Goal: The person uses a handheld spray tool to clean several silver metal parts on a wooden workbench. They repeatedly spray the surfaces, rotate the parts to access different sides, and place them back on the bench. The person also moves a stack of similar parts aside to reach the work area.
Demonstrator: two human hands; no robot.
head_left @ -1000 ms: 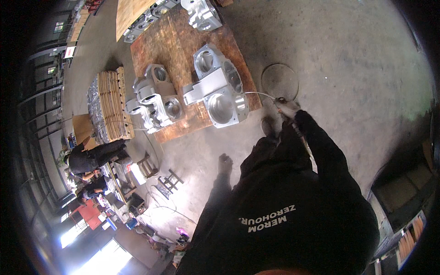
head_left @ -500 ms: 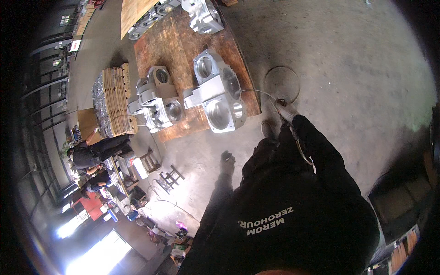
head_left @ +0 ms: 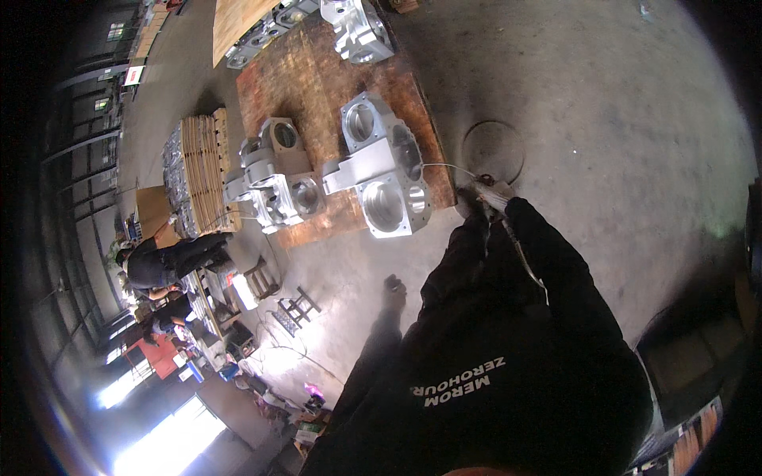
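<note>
My right hand (head_left: 497, 193), in a pale glove, is closed around what looks like an air blow gun (head_left: 485, 179). From it a thin curved tube (head_left: 452, 166) reaches left to the side of a large silver metal casting (head_left: 386, 163). A hose (head_left: 521, 252) trails back along my right forearm. The casting has wide round bores and rests near the right edge of a worn wooden board (head_left: 337, 79). My left hand (head_left: 394, 292) hangs low over the floor, away from the castings. It is shadowed and blurred, so its fingers are unclear.
Another casting (head_left: 279, 170) sits left on the board, with one more (head_left: 357, 32) at its far end. Stacked sheets (head_left: 208, 163) stand further left. Beyond a small dark stool (head_left: 298, 308), a person in dark clothes (head_left: 155, 268) bends over a bench. A ring-shaped mark (head_left: 494, 152) shows on the floor.
The view has shifted slightly, so the board and castings appear a little lower and further right. My left hand sits a bit lower and blurrier. The tube still reaches the same casting.
</note>
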